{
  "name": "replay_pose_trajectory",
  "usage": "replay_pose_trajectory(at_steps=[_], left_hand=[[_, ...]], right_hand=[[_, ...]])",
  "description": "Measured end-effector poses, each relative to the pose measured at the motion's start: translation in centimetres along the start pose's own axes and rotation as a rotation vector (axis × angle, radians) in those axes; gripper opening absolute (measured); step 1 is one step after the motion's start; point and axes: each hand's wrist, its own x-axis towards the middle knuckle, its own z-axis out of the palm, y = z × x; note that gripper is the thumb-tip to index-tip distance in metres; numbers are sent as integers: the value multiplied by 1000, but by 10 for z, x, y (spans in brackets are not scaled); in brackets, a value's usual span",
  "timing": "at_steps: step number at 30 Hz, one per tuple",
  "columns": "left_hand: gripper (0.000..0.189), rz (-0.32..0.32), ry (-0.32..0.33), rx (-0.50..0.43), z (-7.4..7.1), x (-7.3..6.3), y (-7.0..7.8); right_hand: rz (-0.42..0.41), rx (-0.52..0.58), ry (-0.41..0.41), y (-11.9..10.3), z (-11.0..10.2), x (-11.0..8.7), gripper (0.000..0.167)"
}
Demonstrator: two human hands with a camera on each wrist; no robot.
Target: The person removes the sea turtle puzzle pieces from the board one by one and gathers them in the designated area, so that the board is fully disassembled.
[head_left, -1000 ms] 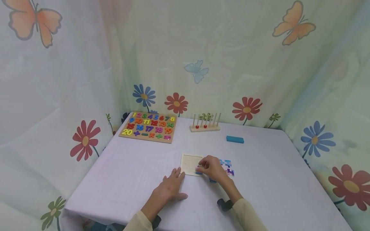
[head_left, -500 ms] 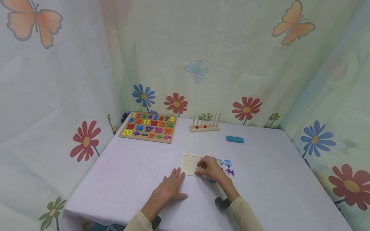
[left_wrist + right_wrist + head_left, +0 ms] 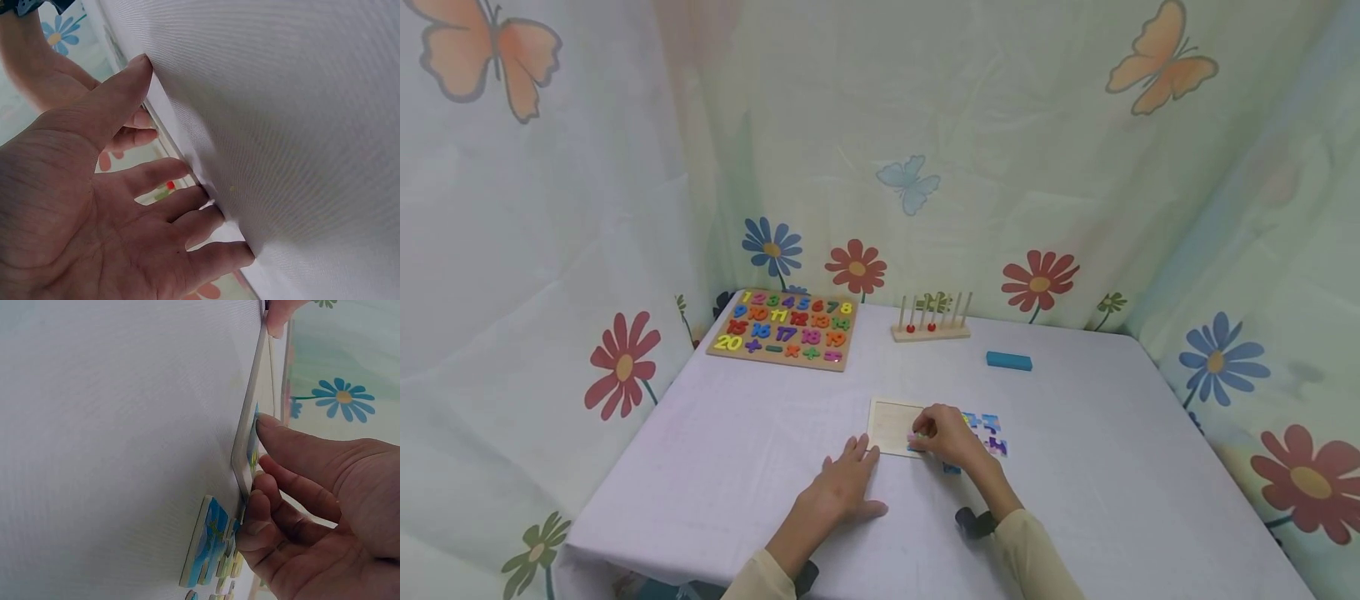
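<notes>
My right hand (image 3: pixel 951 437) is over the right front corner of a shallow wooden puzzle tray (image 3: pixel 889 425). Its thumb and fingers pinch a colourful jigsaw piece (image 3: pixel 253 442) at the tray's surface; the fingers hide much of it. My left hand (image 3: pixel 841 483) rests with spread fingers on the cloth, fingertips at the tray's left front corner. In the left wrist view, the left palm (image 3: pixel 137 231) holds nothing. Loose jigsaw pieces (image 3: pixel 991 425) lie right of the tray, partly behind the right hand. A blue piece (image 3: pixel 209 540) lies on the cloth near the tray's corner.
A number board (image 3: pixel 784 331) is at the back left of the white-covered table (image 3: pixel 1112 467). Behind the tray stands a wooden peg rack (image 3: pixel 931 333) with two red beads. A blue block (image 3: pixel 1009 361) lies at the back right. Patterned curtains (image 3: pixel 970 167) surround the table.
The right hand has shifted slightly at the tray's corner, its thumb and fingers adjusting around the jigsaw piece. The left hand has stayed in place.
</notes>
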Motion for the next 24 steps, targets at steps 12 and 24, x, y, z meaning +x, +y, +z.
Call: replay_pose_trajectory(at_steps=[12,24], left_hand=[[87,18,20,37,22,16,-13],[83,5,4,-10,-1,-2,1]], right_hand=[[58,16,14,-4,-3,-3,12],[1,39,14,-1,-3,-4,16]])
